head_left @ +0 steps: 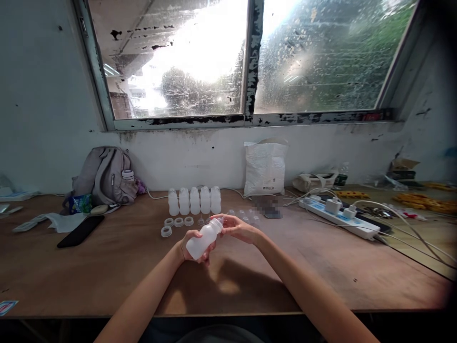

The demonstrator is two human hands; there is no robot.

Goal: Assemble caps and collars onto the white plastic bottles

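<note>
No legible txt, brand or no. was found. Marks were noted as follows, all too sm. or blurred to read: dk. print low on white bag point(265, 166); blue markings on white pwr. strip point(337, 218); green label on clear btl. point(342, 177); print on blue-green pkt. point(80, 204); red/blue graphic on card point(7, 307), table's L edge; marks on red item point(372, 116), window ledge, R side.

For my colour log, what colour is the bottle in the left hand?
The bottle is milky white, best seen in the head view.
</note>
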